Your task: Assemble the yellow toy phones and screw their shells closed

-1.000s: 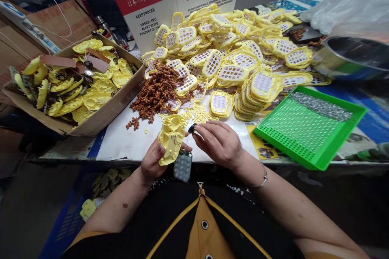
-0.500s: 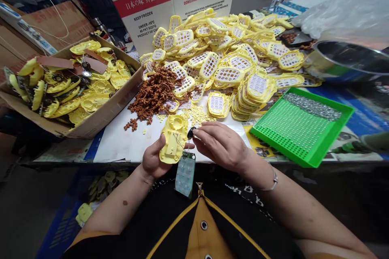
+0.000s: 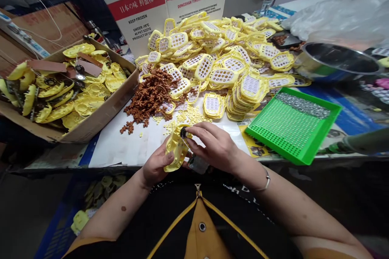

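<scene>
My left hand [image 3: 154, 164] grips a yellow plastic shell [image 3: 176, 148] from below, its hollow side up, just above the table's front edge. My right hand [image 3: 212, 145] pinches a small black round part [image 3: 183, 132] and presses it into the top end of that shell. A small circuit board [image 3: 198, 164] on thin wires hangs under my right hand, partly hidden by it. Loose small yellow bits [image 3: 185, 116] lie on the white sheet just beyond my hands.
A cardboard box [image 3: 100, 117] of yellow shells and boards stands at the left. A brown heap of small parts [image 3: 148, 95] and a big pile of yellow keypad fronts [image 3: 225, 56] lie behind. A green perforated tray [image 3: 291, 127] sits at the right, a metal bowl [image 3: 334, 62] beyond it.
My right hand has brought the black round part from beside the shell onto its top end. The dangling board has swung up from below the shell to under my right hand.
</scene>
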A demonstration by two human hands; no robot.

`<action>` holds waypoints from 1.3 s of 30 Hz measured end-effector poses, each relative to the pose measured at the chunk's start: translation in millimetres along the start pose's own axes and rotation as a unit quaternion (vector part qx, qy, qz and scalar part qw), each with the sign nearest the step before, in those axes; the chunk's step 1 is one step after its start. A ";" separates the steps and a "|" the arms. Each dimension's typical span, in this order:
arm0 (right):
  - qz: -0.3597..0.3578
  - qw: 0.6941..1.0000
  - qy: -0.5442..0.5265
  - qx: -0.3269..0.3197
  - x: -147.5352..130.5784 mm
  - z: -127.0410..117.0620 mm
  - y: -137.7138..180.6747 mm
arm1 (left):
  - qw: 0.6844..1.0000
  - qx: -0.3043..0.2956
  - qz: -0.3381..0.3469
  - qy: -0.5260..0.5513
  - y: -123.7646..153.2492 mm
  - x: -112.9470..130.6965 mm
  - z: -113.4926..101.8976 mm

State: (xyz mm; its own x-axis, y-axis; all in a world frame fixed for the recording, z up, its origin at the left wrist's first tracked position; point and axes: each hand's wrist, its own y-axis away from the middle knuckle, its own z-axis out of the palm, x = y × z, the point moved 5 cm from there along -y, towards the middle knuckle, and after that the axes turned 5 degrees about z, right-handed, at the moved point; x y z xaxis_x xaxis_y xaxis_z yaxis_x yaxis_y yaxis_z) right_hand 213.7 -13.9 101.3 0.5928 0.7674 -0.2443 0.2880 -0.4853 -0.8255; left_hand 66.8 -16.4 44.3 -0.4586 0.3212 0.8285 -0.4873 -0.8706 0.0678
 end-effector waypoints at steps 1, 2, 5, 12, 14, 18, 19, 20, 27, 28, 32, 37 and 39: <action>0.008 1.000 0.001 -0.014 0.2 1.2 -1.0 | 1.000 -0.006 -0.007 -0.003 -0.1 -1.0 0.2; 0.012 0.999 0.008 -0.030 0.2 2.1 -1.8 | 1.000 -0.008 -0.012 -0.007 -0.5 -2.0 -0.1; 0.009 0.996 0.052 -0.078 -1.0 3.8 -2.5 | 0.999 -0.007 -0.021 -0.024 -2.7 -4.2 -2.2; 0.137 0.986 -0.084 -0.048 18.1 4.5 4.9 | 0.998 0.000 -0.047 -0.029 -2.3 -8.8 -9.9; 0.201 0.965 -0.157 -0.056 27.8 8.7 8.4 | 0.998 -0.002 -0.061 -0.030 -1.9 -9.5 -11.9; 0.219 0.944 -0.209 -0.135 28.2 17.6 11.1 | 0.993 0.003 -0.056 -0.108 -7.7 -1.8 -13.5; 0.211 0.946 -0.202 -0.144 25.2 18.7 11.0 | 0.988 0.016 -0.051 -0.147 -10.1 1.4 -14.0; 0.199 0.950 -0.191 -0.148 21.2 20.0 10.7 | 0.980 0.036 -0.043 -0.189 -12.5 5.0 -14.7; 0.150 0.965 -0.168 -0.137 8.4 31.7 12.4 | 0.969 0.179 -0.033 -0.168 -17.4 9.8 -18.4; 0.153 0.954 -0.210 -0.151 10.9 33.4 15.2 | 0.973 0.189 -0.036 -0.130 -17.8 8.6 -19.1; 0.258 0.873 -0.340 -0.235 30.2 42.3 41.8 | 0.971 0.234 -0.003 -0.044 -22.1 13.5 -24.8; 0.377 0.762 -0.425 -0.312 37.9 50.4 78.6 | 0.967 0.252 -0.002 -0.042 -28.0 9.7 -30.9; 0.401 0.733 -0.471 -0.283 37.7 47.1 80.5 | 0.965 0.260 -0.002 -0.046 -29.2 4.0 -34.1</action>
State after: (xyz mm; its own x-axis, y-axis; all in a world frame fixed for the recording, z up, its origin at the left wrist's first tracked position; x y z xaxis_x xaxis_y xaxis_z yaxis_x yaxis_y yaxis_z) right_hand 223.8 -4.4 1.7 0.0363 -0.0402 -0.9985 0.5548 -0.8303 0.0535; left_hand 53.8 23.1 26.7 -0.3778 0.3105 0.8723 -0.0393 -0.9466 0.3200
